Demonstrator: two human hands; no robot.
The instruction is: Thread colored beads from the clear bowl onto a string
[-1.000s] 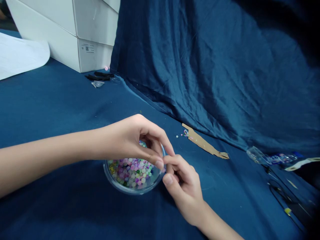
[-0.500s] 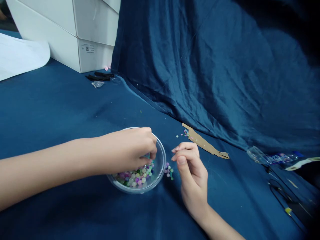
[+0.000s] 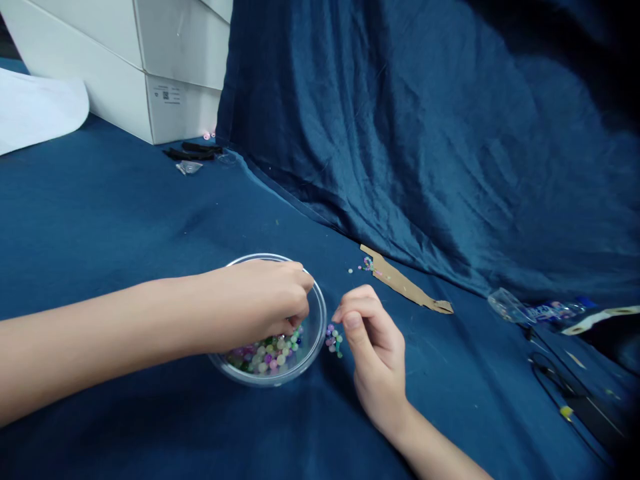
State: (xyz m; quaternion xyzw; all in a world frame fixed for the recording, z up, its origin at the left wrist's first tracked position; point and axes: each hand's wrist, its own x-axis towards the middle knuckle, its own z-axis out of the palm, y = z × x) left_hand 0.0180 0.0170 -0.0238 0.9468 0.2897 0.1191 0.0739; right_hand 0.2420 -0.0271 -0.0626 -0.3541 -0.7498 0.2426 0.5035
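Observation:
A clear round bowl (image 3: 314,337) holding several small coloured beads (image 3: 267,352) sits on the blue cloth. My left hand (image 3: 255,303) reaches down into the bowl, its fingers curled together among the beads; what they pinch is hidden. My right hand (image 3: 373,340) hovers just right of the bowl, thumb and forefinger pressed together. A short strand of strung beads (image 3: 333,339) hangs or lies below that pinch, next to the bowl's rim.
A strip of brown cardboard (image 3: 407,287) with a few loose beads lies behind my right hand. White boxes (image 3: 150,60) stand at the back left. Black strips (image 3: 193,151) lie by them. Plastic packets (image 3: 540,310) and black scissors (image 3: 565,393) sit at the right.
My left hand dropped from above the bowl's rim into the beads. My right hand parted from it and moved right, and the short bead strand now shows beside the bowl.

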